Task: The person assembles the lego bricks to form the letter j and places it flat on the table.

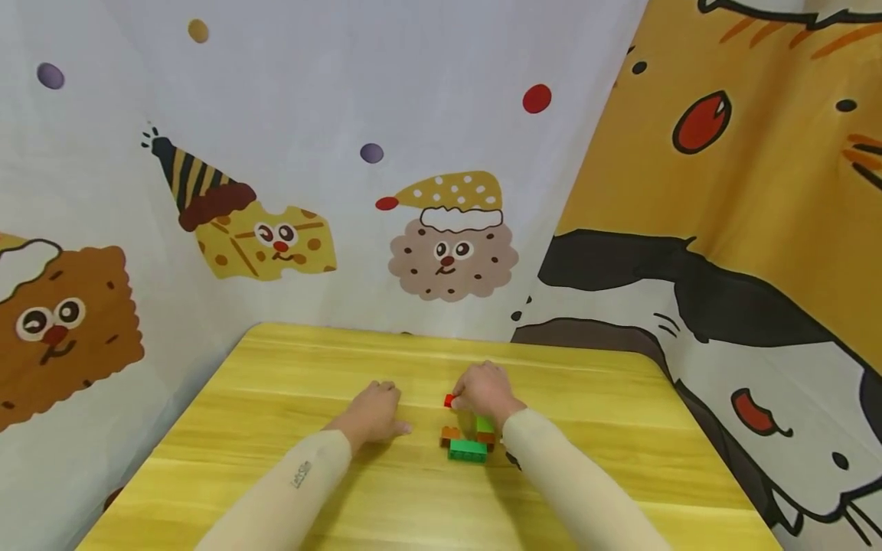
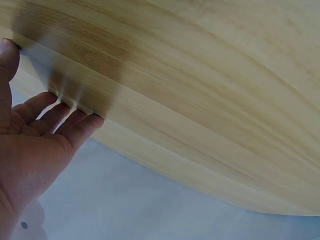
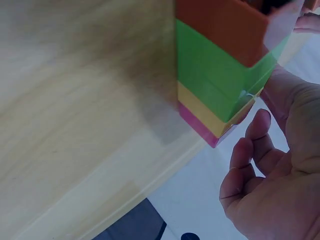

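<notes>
In the head view my right hand is behind a small group of toy building blocks, and a red block shows at its thumb side, pinched by the fingertips. In front of it are a green block, an orange block and a light green block. The right wrist view shows a joined row of brown-red, green, yellow and pink blocks beside the curled fingers; the thumb's tip is hidden behind it. My left hand holds nothing, its fingertips down on the table left of the blocks.
The wood-grain table has rounded far corners. Behind it hangs a pale curtain printed with cartoon biscuits and cheese, and an orange and white cartoon print covers the right side.
</notes>
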{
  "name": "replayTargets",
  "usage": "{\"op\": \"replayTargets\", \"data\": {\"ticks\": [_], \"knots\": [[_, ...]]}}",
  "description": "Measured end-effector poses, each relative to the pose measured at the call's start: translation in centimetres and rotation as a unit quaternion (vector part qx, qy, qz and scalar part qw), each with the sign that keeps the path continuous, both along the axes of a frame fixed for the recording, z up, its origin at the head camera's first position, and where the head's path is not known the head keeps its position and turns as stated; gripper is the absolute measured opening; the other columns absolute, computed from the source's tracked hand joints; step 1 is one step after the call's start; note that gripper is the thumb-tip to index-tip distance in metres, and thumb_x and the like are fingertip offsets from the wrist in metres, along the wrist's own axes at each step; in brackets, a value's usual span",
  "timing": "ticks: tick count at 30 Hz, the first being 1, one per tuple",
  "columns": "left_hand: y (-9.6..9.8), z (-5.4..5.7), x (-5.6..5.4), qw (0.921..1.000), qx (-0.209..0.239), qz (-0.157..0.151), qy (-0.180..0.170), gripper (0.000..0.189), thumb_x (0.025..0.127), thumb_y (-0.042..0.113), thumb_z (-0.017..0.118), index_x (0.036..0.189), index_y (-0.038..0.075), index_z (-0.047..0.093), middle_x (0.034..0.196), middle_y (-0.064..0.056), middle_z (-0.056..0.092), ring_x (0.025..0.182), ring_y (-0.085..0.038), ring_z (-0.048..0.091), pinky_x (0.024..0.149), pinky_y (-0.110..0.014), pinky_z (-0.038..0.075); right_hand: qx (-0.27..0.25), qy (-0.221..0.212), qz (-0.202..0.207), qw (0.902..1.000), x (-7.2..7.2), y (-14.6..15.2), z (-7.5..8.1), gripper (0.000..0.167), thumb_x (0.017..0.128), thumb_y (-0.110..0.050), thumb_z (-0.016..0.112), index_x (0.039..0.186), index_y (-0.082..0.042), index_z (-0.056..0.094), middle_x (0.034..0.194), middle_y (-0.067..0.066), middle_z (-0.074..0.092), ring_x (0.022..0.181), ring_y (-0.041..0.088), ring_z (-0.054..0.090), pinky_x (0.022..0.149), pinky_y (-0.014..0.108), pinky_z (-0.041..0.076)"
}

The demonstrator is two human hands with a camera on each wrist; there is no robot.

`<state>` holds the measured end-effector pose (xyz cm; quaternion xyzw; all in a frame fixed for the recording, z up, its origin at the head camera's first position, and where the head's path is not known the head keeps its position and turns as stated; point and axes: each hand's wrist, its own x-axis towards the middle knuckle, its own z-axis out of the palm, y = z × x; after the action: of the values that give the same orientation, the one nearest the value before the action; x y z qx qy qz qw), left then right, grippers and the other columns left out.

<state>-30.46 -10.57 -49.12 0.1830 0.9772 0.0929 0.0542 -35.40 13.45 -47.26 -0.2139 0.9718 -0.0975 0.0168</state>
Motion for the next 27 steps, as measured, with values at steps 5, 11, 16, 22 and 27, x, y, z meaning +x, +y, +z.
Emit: {"op": "replayTargets", "data": {"ticks": [5,11,16,22,27], "knots": [[-0.5,0.3,-0.1,0.9999,-0.001,0.011,-0.001,0.076,0.088,0.050,0.071,0.136,-0.006,0.053,0.145,-0.025,0.046,0.136,-0.042,0.039,0.113,-0.049,0.031,-0.001,-0.013,-0.026,0.9996,-1.9,-1.3,0.5,0.012,0.083,-0.031,0.082,0.094,-0.028,0.082,0.103,-0.012,0.073,0.116,0.035,0.056,0.107,0.064,0.027],[-0.2,-0.2,-0.1,0.9998,0.016,0.014,-0.004,0.075,0.088,0.049,0.071,0.137,-0.005,0.053,0.146,-0.023,0.045,0.135,-0.042,0.040,0.111,-0.048,0.034,0.040,-0.009,-0.057,0.9975,-4.4,0.9,0.3,0.013,0.084,-0.031,0.080,0.097,-0.030,0.081,0.104,-0.011,0.073,0.102,0.024,0.064,0.094,0.057,0.043],[0.3,-0.1,0.2,0.9997,0.019,0.012,-0.004,0.075,0.087,0.049,0.072,0.136,-0.005,0.053,0.145,-0.023,0.046,0.134,-0.041,0.041,0.109,-0.048,0.037,-0.018,-0.051,-0.091,0.9944,-5.2,4.4,0.0,0.011,0.083,-0.024,0.081,0.094,-0.023,0.082,0.102,-0.006,0.072,0.098,0.021,0.064,0.088,0.046,0.051],[0.3,-0.4,0.2,0.9998,0.004,0.019,0.000,0.077,0.086,0.050,0.072,0.137,-0.005,0.052,0.145,-0.022,0.046,0.134,-0.041,0.041,0.110,-0.048,0.036,-0.091,-0.108,-0.081,0.9867,-4.8,6.1,-0.1,0.012,0.084,-0.020,0.081,0.096,-0.019,0.081,0.103,-0.004,0.073,0.102,0.023,0.062,0.091,0.043,0.051],[0.3,-0.4,0.0,1.0000,0.003,0.009,0.000,0.079,0.087,0.050,0.072,0.138,-0.006,0.051,0.145,-0.024,0.045,0.135,-0.042,0.040,0.112,-0.049,0.033,-0.103,-0.108,-0.083,0.9853,-4.4,6.1,-0.3,0.008,0.082,-0.022,0.082,0.090,-0.023,0.080,0.099,-0.008,0.072,0.099,0.019,0.063,0.089,0.041,0.053]]}}
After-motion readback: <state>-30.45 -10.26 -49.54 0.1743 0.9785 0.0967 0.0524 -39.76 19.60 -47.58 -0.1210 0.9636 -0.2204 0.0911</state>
